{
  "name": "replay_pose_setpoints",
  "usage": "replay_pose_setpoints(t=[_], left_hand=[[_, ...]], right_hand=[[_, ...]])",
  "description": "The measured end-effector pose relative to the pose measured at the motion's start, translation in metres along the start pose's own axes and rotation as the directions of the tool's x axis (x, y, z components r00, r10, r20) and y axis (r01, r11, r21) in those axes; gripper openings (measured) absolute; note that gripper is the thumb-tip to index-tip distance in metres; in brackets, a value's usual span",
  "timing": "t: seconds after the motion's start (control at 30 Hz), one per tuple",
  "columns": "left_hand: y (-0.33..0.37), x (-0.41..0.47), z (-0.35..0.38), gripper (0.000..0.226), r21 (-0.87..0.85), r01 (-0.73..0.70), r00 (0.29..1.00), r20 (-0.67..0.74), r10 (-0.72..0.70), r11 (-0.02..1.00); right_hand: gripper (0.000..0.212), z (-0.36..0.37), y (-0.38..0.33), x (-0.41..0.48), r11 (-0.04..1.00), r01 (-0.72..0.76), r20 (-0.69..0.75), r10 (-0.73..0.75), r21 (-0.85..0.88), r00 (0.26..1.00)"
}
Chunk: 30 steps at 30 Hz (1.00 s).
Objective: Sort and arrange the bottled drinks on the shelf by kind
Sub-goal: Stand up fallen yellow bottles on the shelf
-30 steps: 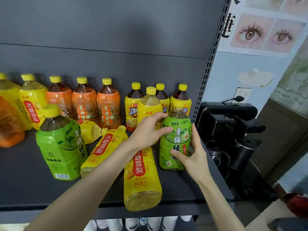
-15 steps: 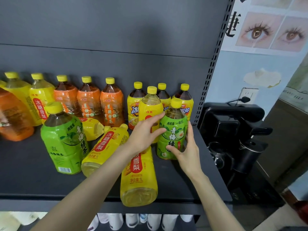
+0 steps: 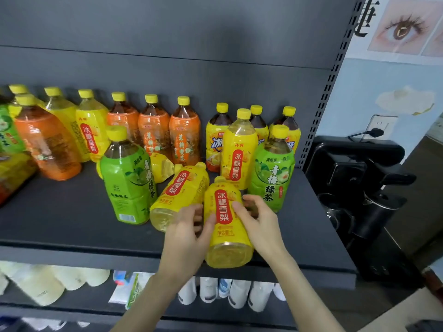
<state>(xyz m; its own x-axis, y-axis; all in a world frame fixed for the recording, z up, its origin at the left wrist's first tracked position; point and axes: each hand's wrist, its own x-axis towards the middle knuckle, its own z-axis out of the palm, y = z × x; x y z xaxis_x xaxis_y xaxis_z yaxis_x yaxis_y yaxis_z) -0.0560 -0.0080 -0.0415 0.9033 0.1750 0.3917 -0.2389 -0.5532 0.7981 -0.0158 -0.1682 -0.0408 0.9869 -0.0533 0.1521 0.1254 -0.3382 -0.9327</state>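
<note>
Risk sits at the front edge of the shelf [image 3: 72, 236], where the lying yellow pear bottle [image 3: 226, 250] has its base at the lip; our left hand [image 3: 189, 232] and right hand [image 3: 262, 224] both curl round it. If we swing it upright carelessly, it may slip off or knock the green tea bottle [image 3: 273, 173] just behind

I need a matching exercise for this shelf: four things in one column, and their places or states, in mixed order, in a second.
Column 1
1. yellow bottle gripped by left hand and right hand
2. right green bottle
3. three orange bottles
4. white bottles

Column 2
a. upright in a row at the back panel
b. on the lower shelf
c. lying on its side at the front edge
d. upright near the right end

Pairs: 1-c, 2-d, 3-a, 4-b.
</note>
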Motion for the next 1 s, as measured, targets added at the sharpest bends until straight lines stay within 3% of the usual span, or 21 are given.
replay_pose_setpoints(t=[0.1, 0.2, 0.33, 0.47, 0.7, 0.83, 1.0], left_hand=[[-0.005, -0.007, -0.004, 0.042, 0.002, 0.083, 0.991, 0.106, -0.083, 0.997], [-0.012, -0.003, -0.011, 0.057, -0.037, 0.186, 0.934, 0.317, -0.165, 0.982], [-0.021, 0.004, -0.014, 0.062, -0.225, 0.324, 0.855, 0.484, -0.183, 0.919], [-0.025, 0.000, -0.018, 0.049, -0.366, 0.294, 0.854, 0.515, -0.071, 0.883], [-0.021, 0.015, -0.019, 0.055, -0.404, 0.231, 0.837, 0.547, 0.031, 0.885], [-0.022, 0.029, -0.010, 0.060, -0.380, 0.203, 0.828, 0.559, 0.049, 0.903], [-0.019, 0.031, 0.005, 0.068, -0.294, 0.064, 0.872, 0.481, 0.090, 0.954]], right_hand=[[0.038, 0.006, -0.002, 0.003, 0.991, -0.126, 0.067, 0.124, 0.032, 0.990], [0.046, 0.008, -0.002, 0.001, 0.961, -0.252, 0.118, 0.239, 0.116, 0.964], [0.049, 0.012, -0.004, -0.009, 0.943, -0.228, 0.089, 0.212, 0.242, 0.973], [0.025, 0.012, -0.006, -0.025, 0.933, -0.087, 0.022, 0.085, 0.350, 0.996], [0.061, 0.001, -0.024, -0.025, 0.938, 0.108, -0.074, -0.089, 0.329, 0.993], [0.059, -0.002, -0.022, -0.019, 0.942, 0.144, -0.088, -0.123, 0.303, 0.988], [0.061, -0.008, -0.009, -0.013, 0.954, 0.179, -0.118, -0.154, 0.239, 0.981]])
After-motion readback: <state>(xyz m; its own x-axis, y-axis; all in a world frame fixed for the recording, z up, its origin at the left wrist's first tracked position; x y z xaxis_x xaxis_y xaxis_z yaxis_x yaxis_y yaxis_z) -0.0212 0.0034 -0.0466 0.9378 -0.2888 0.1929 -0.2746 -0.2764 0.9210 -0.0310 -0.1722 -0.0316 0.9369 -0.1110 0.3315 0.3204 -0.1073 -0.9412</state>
